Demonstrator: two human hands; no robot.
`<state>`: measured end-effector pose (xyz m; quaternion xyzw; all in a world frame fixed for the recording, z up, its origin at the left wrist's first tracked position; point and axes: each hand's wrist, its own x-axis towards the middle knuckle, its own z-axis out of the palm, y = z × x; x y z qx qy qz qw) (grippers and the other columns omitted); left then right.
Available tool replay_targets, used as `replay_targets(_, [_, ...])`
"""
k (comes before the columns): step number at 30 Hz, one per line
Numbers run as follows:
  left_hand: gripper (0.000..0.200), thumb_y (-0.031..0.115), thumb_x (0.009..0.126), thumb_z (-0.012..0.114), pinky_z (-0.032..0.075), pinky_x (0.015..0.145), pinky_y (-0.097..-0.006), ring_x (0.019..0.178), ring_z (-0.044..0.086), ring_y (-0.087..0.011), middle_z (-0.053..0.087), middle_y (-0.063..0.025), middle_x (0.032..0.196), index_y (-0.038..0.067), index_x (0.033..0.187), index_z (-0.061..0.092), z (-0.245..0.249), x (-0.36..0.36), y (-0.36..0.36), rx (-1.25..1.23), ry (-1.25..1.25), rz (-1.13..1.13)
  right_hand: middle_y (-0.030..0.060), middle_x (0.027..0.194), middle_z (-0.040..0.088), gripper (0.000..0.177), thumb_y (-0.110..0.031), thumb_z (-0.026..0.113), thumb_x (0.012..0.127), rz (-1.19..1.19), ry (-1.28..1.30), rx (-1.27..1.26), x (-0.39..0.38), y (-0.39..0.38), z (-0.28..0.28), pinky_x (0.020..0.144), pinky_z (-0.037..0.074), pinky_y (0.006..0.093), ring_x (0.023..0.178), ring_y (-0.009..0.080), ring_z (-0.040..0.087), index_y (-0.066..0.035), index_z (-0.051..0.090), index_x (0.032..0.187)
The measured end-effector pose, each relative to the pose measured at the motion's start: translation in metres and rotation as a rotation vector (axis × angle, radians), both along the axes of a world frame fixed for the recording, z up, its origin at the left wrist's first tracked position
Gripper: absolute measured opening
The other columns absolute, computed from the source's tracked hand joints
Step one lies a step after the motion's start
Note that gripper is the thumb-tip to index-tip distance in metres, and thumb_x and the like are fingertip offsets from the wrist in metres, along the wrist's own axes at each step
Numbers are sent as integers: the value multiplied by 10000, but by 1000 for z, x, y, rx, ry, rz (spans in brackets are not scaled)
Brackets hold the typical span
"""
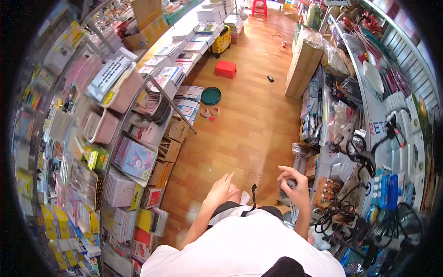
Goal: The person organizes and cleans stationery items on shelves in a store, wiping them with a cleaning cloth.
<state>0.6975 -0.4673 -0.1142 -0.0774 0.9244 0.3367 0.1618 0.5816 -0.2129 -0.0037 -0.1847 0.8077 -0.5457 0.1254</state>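
Observation:
My left hand [221, 190] hangs in front of my body over the wooden floor [230, 152], its fingers apart and nothing in it. To the right, my right hand [294, 180] is raised near the right-hand shelves, fingers curved and spread, with no object in its grasp. Between the hands a dark cord end [253, 189] sticks out from my waist, below a white shirt [244, 244]. Neither hand touches the shelves.
Shelves of notebooks [136, 159] line the left; packed goods and cables [341, 214] fill the right. On the floor are a red stool [225, 69], a green round tray [211, 95], tape rolls [205, 112], a small black object [270, 79] and a tall cardboard box [302, 64].

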Motion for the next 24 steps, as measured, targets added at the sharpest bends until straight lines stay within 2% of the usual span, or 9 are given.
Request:
replay_targets(6, [838,431,835,663,371,1076,-445,1313,407,-398,364,-263,1451,28,1462,281,-30,-98,-26,-44,-381,-145,76,806,666,345,44,567,773,-213,-3,141,-80,4,-18,696,503,278,723,116,630,-5,651,1104])
replay_targets(9, [839,432,832,667,382,1069,-440,1308,414,-395,365,-255,1453,29,1460,283,-29,-181,-44,20,-389,-269,65,828,669,351,45,561,780,-328,15,70,-130,-2,-21,682,492,266,718,106,610,-8,650,1116])
replay_targets(10, [834,429,833,667,380,1071,-439,1306,417,-393,370,-252,1451,28,1458,286,-26,-216,-51,10,-354,-302,47,854,669,357,46,560,786,-366,-44,44,-150,-4,-23,680,481,257,715,93,587,-14,649,1127])
replay_targets(12, [824,421,835,667,377,1074,-436,1301,423,-390,380,-245,1445,27,1454,292,-10,-285,-70,-15,-292,-359,35,881,666,365,49,549,793,-408,5,4,-196,-13,-23,660,468,231,737,74,574,-15,643,1140])
replay_targets(15, [775,377,851,664,369,1074,-433,1295,427,-387,392,-251,1431,30,1447,311,28,-377,-107,-84,127,-342,25,920,665,376,46,521,802,-388,-21,-130,-278,-46,2,641,469,209,759,64,574,-14,628,1157])
replay_targets(18, [730,329,872,655,352,1085,-430,1310,404,-391,381,-251,1439,15,1440,319,37,-466,-156,-8,347,-307,32,945,664,388,51,503,799,-264,-108,-165,-361,-91,27,618,458,200,756,54,568,-21,623,1161])
replay_targets(21, [712,315,884,650,348,1087,-437,1314,400,-396,381,-266,1435,-7,1430,323,53,-518,-176,-330,136,-100,34,925,658,402,62,488,793,-130,-124,-88,-427,-128,35,623,455,205,742,54,562,-23,619,1164])
replay_targets(24, [755,403,875,639,379,1041,-482,1265,452,-399,425,-278,1392,-6,1426,325,11,-554,-197,-143,166,-140,38,899,653,380,67,478,790,-59,-114,-130,-497,-144,0,667,465,221,736,71,569,-13,634,1127])
